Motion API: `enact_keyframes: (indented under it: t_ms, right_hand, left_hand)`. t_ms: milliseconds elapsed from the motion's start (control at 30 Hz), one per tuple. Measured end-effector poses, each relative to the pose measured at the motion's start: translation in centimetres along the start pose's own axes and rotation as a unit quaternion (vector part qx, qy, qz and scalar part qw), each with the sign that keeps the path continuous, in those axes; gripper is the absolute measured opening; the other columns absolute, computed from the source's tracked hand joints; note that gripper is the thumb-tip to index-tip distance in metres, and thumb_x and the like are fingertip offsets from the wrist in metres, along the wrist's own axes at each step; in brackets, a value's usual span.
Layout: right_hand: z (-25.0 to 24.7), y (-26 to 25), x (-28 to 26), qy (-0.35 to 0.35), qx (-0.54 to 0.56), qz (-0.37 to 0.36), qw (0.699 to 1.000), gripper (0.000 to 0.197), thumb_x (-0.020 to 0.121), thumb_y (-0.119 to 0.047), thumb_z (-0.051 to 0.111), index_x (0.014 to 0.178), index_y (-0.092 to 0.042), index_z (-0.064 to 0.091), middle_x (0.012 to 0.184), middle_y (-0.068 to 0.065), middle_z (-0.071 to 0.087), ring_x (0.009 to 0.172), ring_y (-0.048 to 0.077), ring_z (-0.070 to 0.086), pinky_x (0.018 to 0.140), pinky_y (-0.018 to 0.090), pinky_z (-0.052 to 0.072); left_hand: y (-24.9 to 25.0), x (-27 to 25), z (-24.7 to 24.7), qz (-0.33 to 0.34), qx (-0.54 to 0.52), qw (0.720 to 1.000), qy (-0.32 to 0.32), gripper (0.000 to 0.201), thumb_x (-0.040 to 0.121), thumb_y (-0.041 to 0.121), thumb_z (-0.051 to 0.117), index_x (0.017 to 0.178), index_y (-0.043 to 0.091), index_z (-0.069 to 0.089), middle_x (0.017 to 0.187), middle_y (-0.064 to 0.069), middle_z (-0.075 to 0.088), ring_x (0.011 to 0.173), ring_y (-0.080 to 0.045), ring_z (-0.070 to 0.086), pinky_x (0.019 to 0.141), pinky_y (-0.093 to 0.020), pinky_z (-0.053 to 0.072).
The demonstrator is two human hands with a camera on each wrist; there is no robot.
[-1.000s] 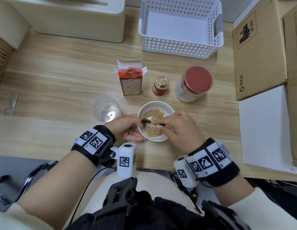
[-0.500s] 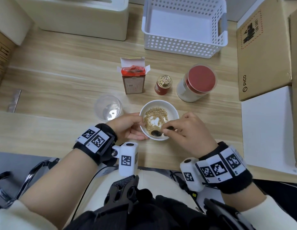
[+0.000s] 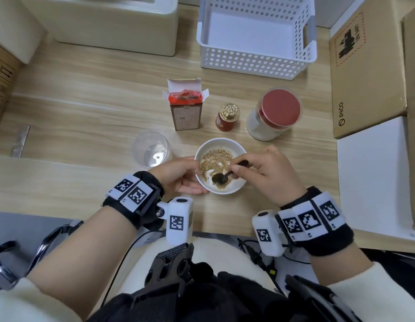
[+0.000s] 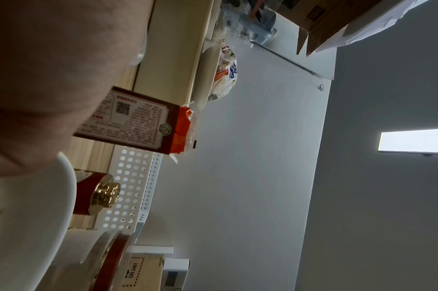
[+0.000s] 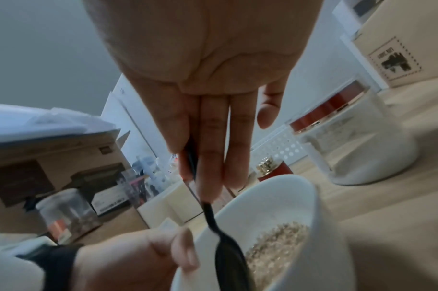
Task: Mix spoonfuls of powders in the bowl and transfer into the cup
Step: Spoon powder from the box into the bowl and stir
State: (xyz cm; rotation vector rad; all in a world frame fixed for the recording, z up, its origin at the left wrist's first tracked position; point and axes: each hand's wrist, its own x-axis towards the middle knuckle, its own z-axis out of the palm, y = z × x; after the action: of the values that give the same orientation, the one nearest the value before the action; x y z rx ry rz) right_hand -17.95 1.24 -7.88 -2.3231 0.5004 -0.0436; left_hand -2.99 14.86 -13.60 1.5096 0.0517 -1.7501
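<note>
White bowl (image 3: 236,187) gripped by left hand (image 3: 178,176); right hand (image 3: 269,175) pinches black spoon (image 3: 221,177) inside.

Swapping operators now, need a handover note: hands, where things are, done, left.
Left hand grips the white bowl by its near-left rim, steadying it on the table.
Right hand pinches a black spoon, its tip down in the bowl.
Bowl holds brown grains and white powder, only partly blended.
Clear cup, left of the bowl, looks empty.
Done: powders spooned in.
Left: finish mixing, transfer into the cup.
</note>
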Motion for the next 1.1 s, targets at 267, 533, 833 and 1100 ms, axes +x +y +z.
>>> enact_keyframes:
  t_ms: [267, 533, 833, 1100]
  right_hand:
    - [-0.8, 0.5, -0.4, -0.006, -0.012, -0.001, 1.0, 0.022, 0.081, -0.036, 0.051, 0.083, -0.027, 0.07, 0.068, -0.008, 0.071, 0.066, 0.0, 0.049, 0.077, 0.01, 0.024]
    - [-0.8, 1.2, -0.4, 0.004, -0.012, -0.006, 1.0, 0.022, 0.081, -0.034, 0.052, 0.085, -0.026, 0.072, 0.074, -0.007, 0.073, 0.065, -0.006, 0.051, 0.077, 0.011, 0.024]
    - [1.1, 0.9, 0.6, 0.006, -0.109, -0.057, 0.992, 0.023, 0.082, -0.029, 0.054, 0.097, -0.027, 0.071, 0.087, -0.005, 0.075, 0.073, 0.02, 0.065, 0.067, 0.022, 0.02]
    - [1.1, 0.0, 0.5, -0.049, -0.128, -0.058, 0.989, 0.026, 0.082, -0.035, 0.049, 0.093, -0.028, 0.072, 0.079, -0.002, 0.074, 0.068, 0.024, 0.057, 0.067, 0.027, 0.019]
  left_hand:
    - [-0.1, 0.1, -0.1, -0.001, -0.002, 1.0, 0.005, 0.029, 0.084, 0.0, 0.043, 0.102, 0.018, 0.058, 0.073, -0.011, 0.073, 0.062, -0.021, 0.071, 0.064, -0.026, 0.057]
    - [0.0, -0.2, 0.1, 0.003, -0.005, 1.0, -0.001, 0.029, 0.085, 0.0, 0.042, 0.098, 0.02, 0.058, 0.069, -0.009, 0.073, 0.058, -0.02, 0.071, 0.059, -0.024, 0.057]
    - [0.1, -0.3, 0.3, 0.004, -0.003, 1.0, 0.001, 0.028, 0.083, -0.001, 0.043, 0.097, 0.017, 0.059, 0.068, -0.008, 0.072, 0.058, -0.02, 0.071, 0.061, -0.024, 0.057]
    - [0.3, -0.4, 0.3, -0.001, 0.0, 1.0, 0.005, 0.027, 0.082, 0.0, 0.045, 0.099, 0.014, 0.06, 0.084, -0.015, 0.07, 0.062, -0.021, 0.071, 0.065, -0.026, 0.057]
